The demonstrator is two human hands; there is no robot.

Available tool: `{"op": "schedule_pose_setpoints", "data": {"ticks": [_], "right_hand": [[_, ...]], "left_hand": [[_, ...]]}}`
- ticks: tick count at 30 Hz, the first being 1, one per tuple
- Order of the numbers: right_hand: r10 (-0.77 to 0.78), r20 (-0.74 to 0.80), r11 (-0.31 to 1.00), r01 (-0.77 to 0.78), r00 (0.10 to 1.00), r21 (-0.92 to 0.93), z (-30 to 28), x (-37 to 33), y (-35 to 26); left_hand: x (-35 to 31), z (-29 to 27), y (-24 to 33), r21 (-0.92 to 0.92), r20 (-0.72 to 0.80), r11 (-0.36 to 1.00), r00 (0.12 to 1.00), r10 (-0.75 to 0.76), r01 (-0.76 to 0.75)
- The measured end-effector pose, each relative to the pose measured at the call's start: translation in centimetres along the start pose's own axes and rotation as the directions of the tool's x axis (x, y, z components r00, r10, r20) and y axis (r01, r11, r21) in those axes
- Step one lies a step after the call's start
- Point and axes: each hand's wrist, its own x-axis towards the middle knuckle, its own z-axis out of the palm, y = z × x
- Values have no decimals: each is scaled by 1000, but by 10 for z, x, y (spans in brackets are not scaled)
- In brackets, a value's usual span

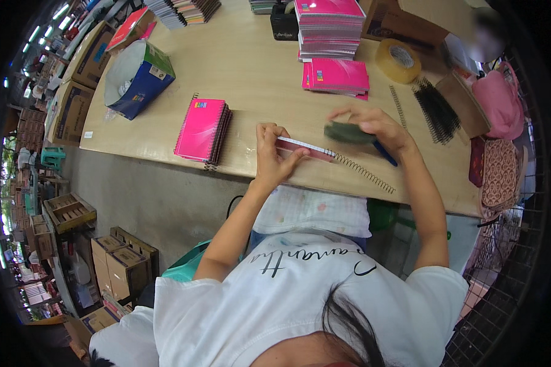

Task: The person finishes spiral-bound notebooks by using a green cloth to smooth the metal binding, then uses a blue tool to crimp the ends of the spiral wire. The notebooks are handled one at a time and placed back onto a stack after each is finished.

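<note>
My left hand [270, 153] grips a small notebook [309, 148] on its edge near the table's front, fingers behind and thumb in front. A dark wire spiral [361, 171] runs from the notebook's right end and sticks out well past it to the lower right. My right hand [382, 129] is just above the spiral, its fingers curled over a dark green, rounded thing [349, 133] that is blurred, so its kind is unclear. A blue, handle-like piece [385, 154] shows below that palm; I cannot tell whether it is part of the green thing.
Spiral-bound pink notebooks [201, 129] are piled at left. Pink stacks [330, 30] stand at the back, with a lower pile [337, 76] in front. At right are a tape roll [398, 60], a loose spiral [397, 105] and a heap of black spirals [436, 110]. A blue box [139, 85] stands far left.
</note>
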Motion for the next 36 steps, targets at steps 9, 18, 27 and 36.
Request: {"op": "schedule_pose_setpoints", "data": {"ticks": [9, 18, 27, 36], "right_hand": [[92, -18, 765, -82, 996, -639, 7, -1, 9], [36, -88, 866, -75, 995, -495, 10, 5, 18], [2, -174, 731, -120, 985, -672, 13, 17, 21], [59, -180, 955, -109, 982, -278, 17, 23, 24]], "left_hand": [[11, 13, 0, -58, 39, 996, 997, 63, -61], [12, 18, -2, -127, 95, 991, 994, 50, -38], [21, 18, 3, -37, 111, 989, 983, 144, -141], [19, -5, -26, -721, 284, 584, 928, -239, 371]]}}
